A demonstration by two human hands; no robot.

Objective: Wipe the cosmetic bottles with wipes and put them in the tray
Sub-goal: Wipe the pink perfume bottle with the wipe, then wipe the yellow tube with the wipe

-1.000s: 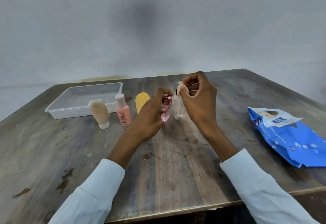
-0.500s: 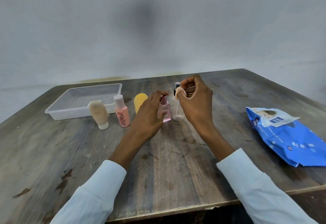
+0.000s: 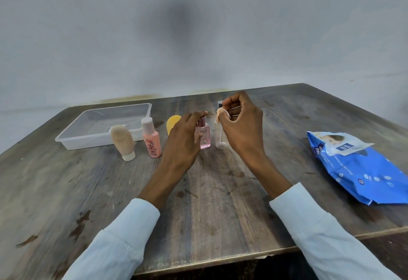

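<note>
Standing upright at table centre: one small square pink glass bottle [image 3: 204, 135] with a rose-coloured cap, lettered front facing the wearer. The left hand [image 3: 185, 137] is at it from the nine o'clock side, fingers loosely curved over the cap; whether they actually pinch it cannot be told through the blur.

Right hand [image 3: 240, 128]: fingers curled, pinching a crumpled whitish wipe [image 3: 220, 115] at three o'clock of the pink bottle, just above a clear, slim plastic spray bottle [image 3: 220, 135] that stands touching or just beside it.

Further stock, in a row toward nine o'clock: a yellow rounded tube [image 3: 173, 123], partly hidden by the left hand; a peach bottle with a white cap [image 3: 151, 138]; a beige tube standing on its white cap [image 3: 122, 142]. Clear rectangular plastic tray [image 3: 72, 142] at ten o'clock, nothing visible in it. Blue soft pack of wipes [image 3: 355, 167] well apart at three o'clock, flap lifted.

Step in hand, by judgement: start of wiping, the pink bottle first. The next move calls for a firm left-hand hold while the wipe comes across its sides, without toppling the spray bottle.
</note>
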